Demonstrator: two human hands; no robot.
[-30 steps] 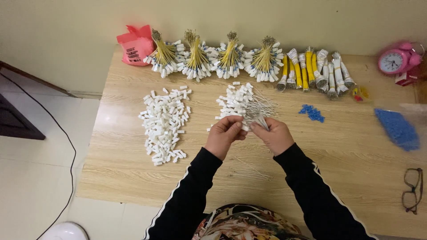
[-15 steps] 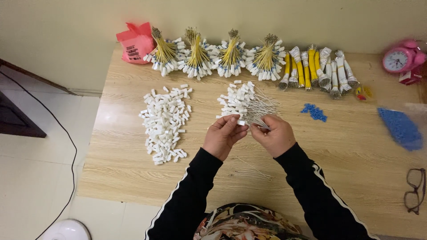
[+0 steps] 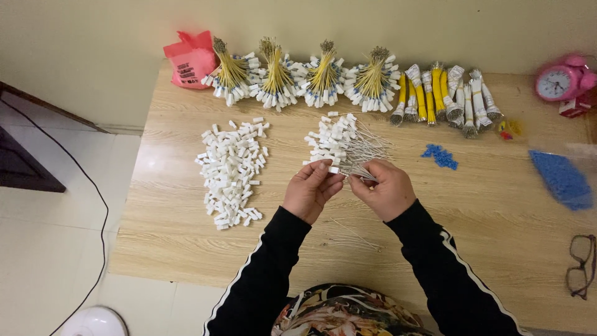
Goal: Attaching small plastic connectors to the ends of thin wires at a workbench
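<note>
My left hand (image 3: 309, 190) and my right hand (image 3: 385, 188) meet over the middle of a wooden table (image 3: 485, 218). Between their fingertips they hold one thin white wire (image 3: 348, 174) with a small white plastic connector on its end, the left pinching the connector. Just beyond the hands lies a pile of wired white connectors (image 3: 345, 143), their thin wires fanning to the right. To the left lies a heap of loose white connectors (image 3: 233, 169). A few bare thin wires (image 3: 351, 236) lie on the table below my hands.
Several yellow-wire bundles (image 3: 305, 78) and yellow and white rolls (image 3: 444, 93) line the far edge. A pink bag (image 3: 189, 59) sits far left, a pink alarm clock (image 3: 563, 79) far right. Blue pieces (image 3: 440, 155), a bag of blue pieces (image 3: 563, 177) and glasses (image 3: 581, 264) lie right.
Both hands stay at the same spot by the wired pile, with only small finger movement on the wire and connector. The camera has shifted slightly.
</note>
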